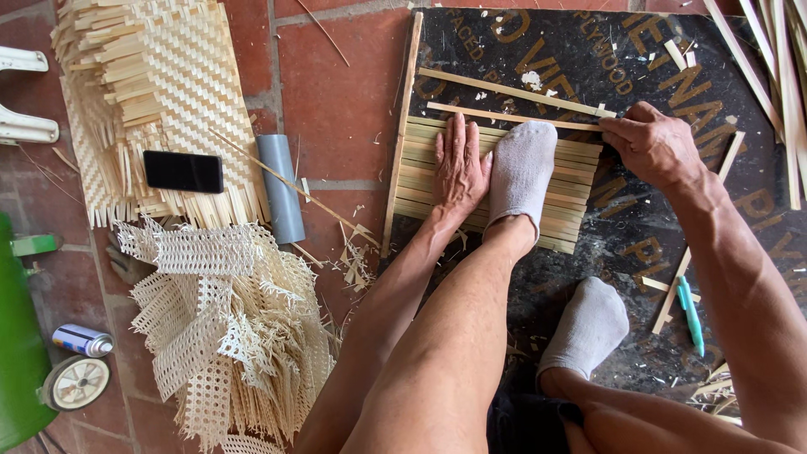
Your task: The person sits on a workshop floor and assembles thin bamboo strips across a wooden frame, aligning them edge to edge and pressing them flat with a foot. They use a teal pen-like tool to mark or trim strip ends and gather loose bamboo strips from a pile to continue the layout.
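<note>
Nearest to the camera are the person's bare legs and two feet in grey socks. One socked foot (588,324) rests on the dark board (672,67). The other socked foot (521,172) presses down on a row of flat bamboo strips (572,181) that lie side by side on the board.

The left hand (460,164) lies flat on the same strips, just beside that foot. Its fingers are held close together and point away from the person. It pinches nothing.

The right hand (651,143) is on the far right edge of the strips. Its thumb and fingers are pressed together on the end of a thin bamboo strip (504,116). This strip lies across the top of the row, touching it. Another loose strip (504,88) lies a little farther up on the board.

A blue-green pen (691,315) lies on the board near the right arm. A long strip (400,134) lies along the left edge of the board.

The board sits on a red brick floor (336,92). To the left, a grey tube (281,189) lies on the floor. Past it is a pile of open lacy woven mats (227,328). Farther up is a stack of tight woven mats (160,92), with a black phone (183,171) on top. A small can (81,340) and a green thing (17,361) sit at the far left.
</note>
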### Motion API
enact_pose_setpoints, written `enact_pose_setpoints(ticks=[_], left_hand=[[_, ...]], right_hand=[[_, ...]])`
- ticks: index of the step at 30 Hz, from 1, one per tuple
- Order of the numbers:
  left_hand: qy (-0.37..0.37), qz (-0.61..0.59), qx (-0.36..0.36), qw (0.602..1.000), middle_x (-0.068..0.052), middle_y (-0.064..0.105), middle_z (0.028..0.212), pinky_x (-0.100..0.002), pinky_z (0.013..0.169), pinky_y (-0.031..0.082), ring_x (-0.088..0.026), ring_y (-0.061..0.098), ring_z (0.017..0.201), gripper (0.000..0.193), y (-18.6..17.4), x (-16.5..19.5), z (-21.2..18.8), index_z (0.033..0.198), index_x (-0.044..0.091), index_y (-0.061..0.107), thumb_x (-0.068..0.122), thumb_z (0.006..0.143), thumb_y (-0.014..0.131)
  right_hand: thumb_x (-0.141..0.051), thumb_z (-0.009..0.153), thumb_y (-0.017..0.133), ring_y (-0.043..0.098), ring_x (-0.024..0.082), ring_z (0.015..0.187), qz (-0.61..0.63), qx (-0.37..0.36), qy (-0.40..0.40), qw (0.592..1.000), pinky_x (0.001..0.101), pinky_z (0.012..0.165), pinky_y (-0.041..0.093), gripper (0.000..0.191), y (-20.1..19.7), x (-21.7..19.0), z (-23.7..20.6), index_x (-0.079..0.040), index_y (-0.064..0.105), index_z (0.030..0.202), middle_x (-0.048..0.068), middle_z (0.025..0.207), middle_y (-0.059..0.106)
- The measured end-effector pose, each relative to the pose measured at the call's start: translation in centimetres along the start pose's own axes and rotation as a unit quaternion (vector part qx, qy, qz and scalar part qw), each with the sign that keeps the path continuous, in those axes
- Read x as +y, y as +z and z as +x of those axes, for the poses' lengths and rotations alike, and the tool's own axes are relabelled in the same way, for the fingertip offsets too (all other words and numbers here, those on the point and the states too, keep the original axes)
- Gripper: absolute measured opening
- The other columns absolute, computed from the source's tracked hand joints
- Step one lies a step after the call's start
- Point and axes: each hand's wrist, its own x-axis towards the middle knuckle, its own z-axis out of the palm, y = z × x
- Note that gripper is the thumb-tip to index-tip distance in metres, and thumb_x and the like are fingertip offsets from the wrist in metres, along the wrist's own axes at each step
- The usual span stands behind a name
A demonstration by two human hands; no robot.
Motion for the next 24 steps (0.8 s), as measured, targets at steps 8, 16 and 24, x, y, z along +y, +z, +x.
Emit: enact_pose_setpoints(ticks=[8, 16, 24], left_hand=[[-0.004, -0.001, -0.009, 1.000, -0.023, 0.014, 0.170, -0.054, 0.131, 0.011, -0.037, 0.016, 0.159, 0.072, 0.1, 0.0, 0.2, 0.158, -0.002, 0.029, 0.040, 0.104, 0.050], [0.007, -0.003, 0.000, 1.000, -0.023, 0.013, 0.171, -0.054, 0.132, 0.009, -0.036, 0.014, 0.160, 0.073, 0.0, 0.1, 0.2, 0.161, 0.001, 0.023, 0.039, 0.105, 0.049], [0.002, -0.015, 0.003, 1.000, -0.022, 0.015, 0.170, -0.054, 0.132, 0.009, -0.036, 0.014, 0.160, 0.077, -0.5, 0.4, 0.4, 0.161, -0.002, 0.022, 0.035, 0.102, 0.055]], right_hand=[[-0.021, 0.102, 0.070, 0.071, 0.018, 0.075, 0.123, -0.111, 0.133, 0.977, 0.0349, 0.067, 0.059, 0.020, 0.4, 1.6, 1.2, -0.014, 0.078, 0.118, 0.006, 0.094, 0.077], [-0.027, 0.102, 0.069, 0.072, 0.020, 0.069, 0.046, -0.150, 0.104, 0.982, 0.0365, 0.062, 0.059, 0.017, 1.9, -0.6, 3.6, -0.015, 0.077, 0.110, 0.005, 0.086, 0.077], [-0.022, 0.095, 0.073, 0.071, 0.022, 0.083, -0.007, -0.062, 0.025, 0.998, 0.0379, 0.067, 0.059, 0.010, 1.8, -1.9, 3.4, -0.016, 0.078, 0.102, 0.003, 0.104, 0.073]])
